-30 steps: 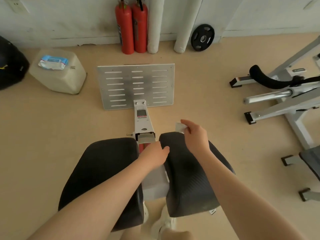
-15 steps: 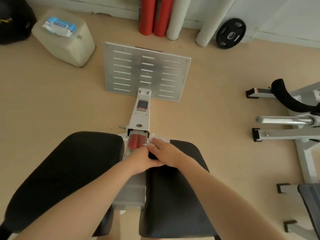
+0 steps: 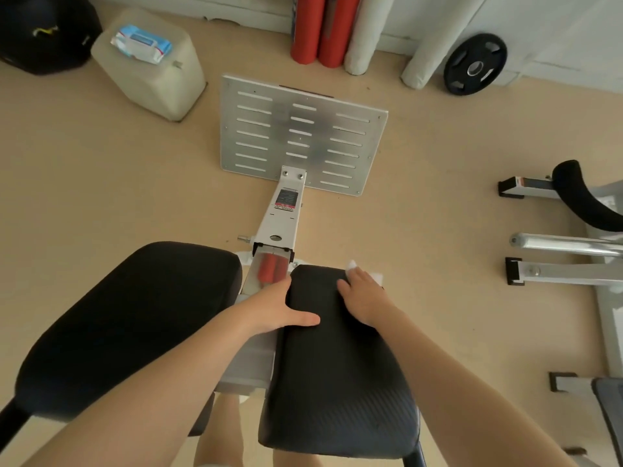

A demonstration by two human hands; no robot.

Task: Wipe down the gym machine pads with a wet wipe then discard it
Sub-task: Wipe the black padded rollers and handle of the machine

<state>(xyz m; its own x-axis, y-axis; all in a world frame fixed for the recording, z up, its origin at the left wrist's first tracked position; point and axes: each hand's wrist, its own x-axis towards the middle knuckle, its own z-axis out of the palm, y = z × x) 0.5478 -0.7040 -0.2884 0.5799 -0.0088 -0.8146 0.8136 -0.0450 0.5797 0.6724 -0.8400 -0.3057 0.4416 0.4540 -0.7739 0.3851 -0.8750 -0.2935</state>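
Note:
Two black pads sit side by side below me: the left pad (image 3: 135, 318) and the right pad (image 3: 337, 372). My right hand (image 3: 364, 298) presses a white wet wipe (image 3: 374, 274) onto the far right corner of the right pad; only the wipe's edges show past my fingers. My left hand (image 3: 279, 308) grips the right pad's left edge, thumb lying on top, fingers hidden in the gap between the pads.
A slotted metal footplate (image 3: 300, 133) lies ahead on the machine's white beam (image 3: 283, 214). A wipes packet (image 3: 141, 43) rests on a beige canister (image 3: 151, 79) at far left. Fire extinguishers (image 3: 320, 28), a weight plate (image 3: 475, 64) and another machine's frame (image 3: 566, 244) surround the spot.
My right hand slid the wipe from the pad's far left corner across to its far right corner. My left hand shifted onto the pad's left edge. The view tilted lower.

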